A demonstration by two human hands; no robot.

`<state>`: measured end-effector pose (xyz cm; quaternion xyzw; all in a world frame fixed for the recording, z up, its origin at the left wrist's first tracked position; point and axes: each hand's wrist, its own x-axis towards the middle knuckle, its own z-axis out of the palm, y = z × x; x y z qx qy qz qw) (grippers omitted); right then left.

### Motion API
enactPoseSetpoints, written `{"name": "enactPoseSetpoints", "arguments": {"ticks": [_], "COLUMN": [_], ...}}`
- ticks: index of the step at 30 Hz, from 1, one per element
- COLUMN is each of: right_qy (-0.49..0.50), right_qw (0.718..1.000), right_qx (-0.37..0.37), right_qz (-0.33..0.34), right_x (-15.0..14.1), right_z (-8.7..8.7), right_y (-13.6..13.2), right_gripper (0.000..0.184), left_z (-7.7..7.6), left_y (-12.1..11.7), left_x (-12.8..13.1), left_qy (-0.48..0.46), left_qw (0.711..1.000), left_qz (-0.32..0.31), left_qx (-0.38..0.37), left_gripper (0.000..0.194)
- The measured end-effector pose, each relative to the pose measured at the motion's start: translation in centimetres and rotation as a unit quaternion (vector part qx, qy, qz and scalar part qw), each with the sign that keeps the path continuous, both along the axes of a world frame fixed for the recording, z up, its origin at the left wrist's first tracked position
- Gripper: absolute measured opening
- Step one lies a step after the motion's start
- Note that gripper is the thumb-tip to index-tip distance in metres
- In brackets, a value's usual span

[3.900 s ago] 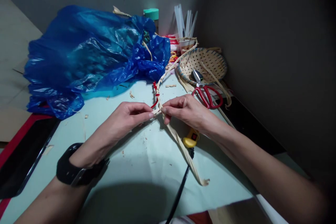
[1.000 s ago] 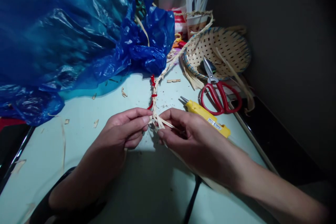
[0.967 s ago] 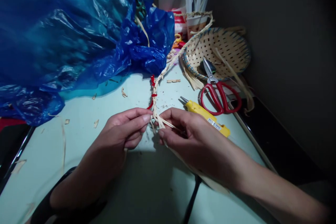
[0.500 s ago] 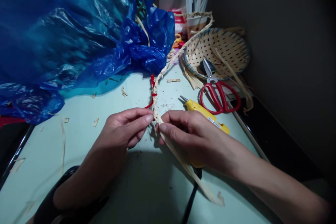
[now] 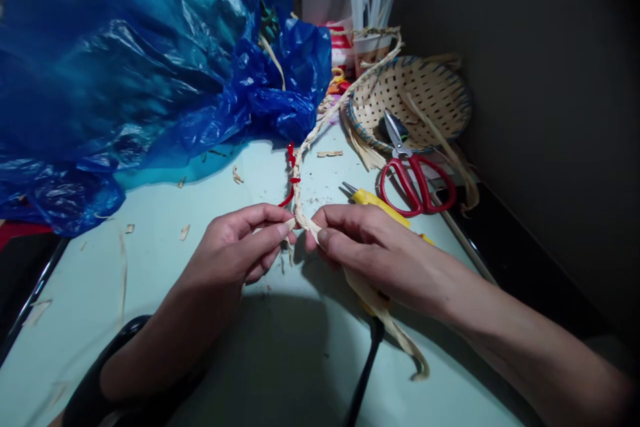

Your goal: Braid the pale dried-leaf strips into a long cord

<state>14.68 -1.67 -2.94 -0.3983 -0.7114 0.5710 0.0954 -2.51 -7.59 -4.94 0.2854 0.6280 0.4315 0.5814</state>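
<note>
A pale braid of dried plant fibre (image 5: 320, 125) runs from the cups at the back down to my fingers, with a red pipe-cleaner-like tie (image 5: 291, 159) around it. My left hand (image 5: 250, 243) pinches a strand at the braid's lower end, and a short loose end hangs below those fingertips. On the other side, my right hand (image 5: 367, 240) grips another strand between thumb and forefinger. That strand's long tail (image 5: 395, 330) trails out beneath the palm toward the front right. Under my right hand lies a yellow glue gun (image 5: 380, 203), partly covered, its black cord leading forward.
Red-handled scissors (image 5: 417, 180) rest against a woven basket (image 5: 435, 97) at the right. A large blue plastic bag (image 5: 150, 73) fills the back left. Behind stands a cup (image 5: 371, 50) of white sticks. Fibre scraps (image 5: 330, 153) litter the pale table (image 5: 165, 267).
My hands have drawn slightly apart, spreading two strands sideways from the braid's end. The right hand's strand has shifted, and its tail now curls at the tip.
</note>
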Motion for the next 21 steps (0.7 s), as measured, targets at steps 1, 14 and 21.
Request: {"name": "enactPoseSetpoints", "arguments": {"ticks": [1,14,21], "right_qy": [-0.009,-0.091,-0.121], "right_qw": [1.000,0.981,0.969], "right_qx": [0.013,0.172,0.216], "right_qz": [0.002,-0.014,-0.005], "right_x": [0.0,-0.6,-0.5], "right_z": [0.0,-0.3,-0.4], "right_y": [0.0,-1.2,-1.3], "right_gripper": [0.017,0.025,0.024], "left_z": [0.0,-0.2,-0.5], "left_y": [0.0,0.0,0.0], "left_x": [0.0,0.4,0.2], "left_qy": [0.000,0.015,0.012], "left_qw": [1.000,1.000,1.000], "left_qz": [-0.002,-0.001,0.005], "left_qx": [0.003,0.019,0.010], "left_gripper": [0.019,0.023,0.021]}}
